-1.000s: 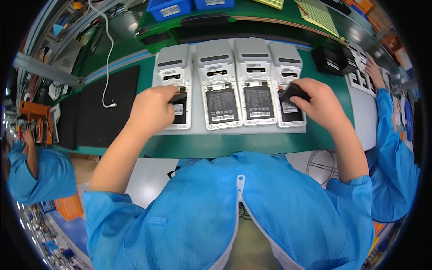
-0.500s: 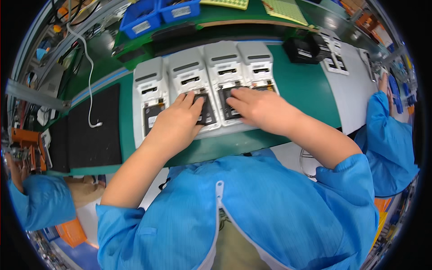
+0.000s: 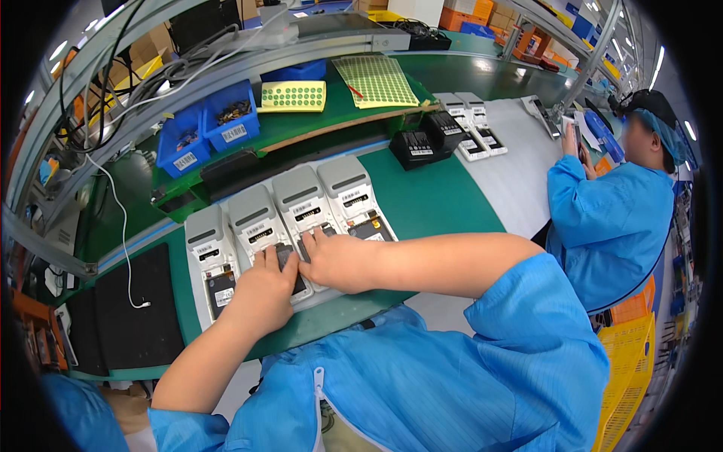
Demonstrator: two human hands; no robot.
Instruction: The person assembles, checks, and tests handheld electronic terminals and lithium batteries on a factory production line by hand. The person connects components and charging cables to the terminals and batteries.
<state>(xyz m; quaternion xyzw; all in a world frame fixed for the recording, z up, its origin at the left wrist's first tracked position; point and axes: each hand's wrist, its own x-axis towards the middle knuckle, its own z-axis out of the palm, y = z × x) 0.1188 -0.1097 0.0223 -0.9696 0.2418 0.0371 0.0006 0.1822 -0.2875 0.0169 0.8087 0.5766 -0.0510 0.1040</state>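
Several white-and-grey handheld terminals lie side by side on the bench, their battery bays uncovered. My left hand [image 3: 263, 292] rests over the second terminal [image 3: 251, 209] from the left, fingers stretched onto the black battery [image 3: 286, 258] in its bay. Close beside it, my right hand [image 3: 339, 261] lies over the third terminal [image 3: 299, 186], fingertips on the dark part in its bay, mostly covered by the hand. Neither hand is wrapped around anything. The leftmost terminal [image 3: 205, 226] and the rightmost terminal [image 3: 346, 179] are untouched; both have black batteries in them.
Black batteries [image 3: 419, 148] stand stacked right of the row, near more terminals [image 3: 472, 143] on a pale mat. Blue bins [image 3: 229, 120] with small parts and yellow sticker sheets [image 3: 374, 81] sit on the shelf behind. A black mat [image 3: 139, 309] and white cable [image 3: 120, 218] lie left. A co-worker [image 3: 610, 181] sits right.
My view has tilted up and turned right, so the bench appears lower and further left. My hands stay on the two middle terminals, now nearer each other, the right one shifted toward the left.
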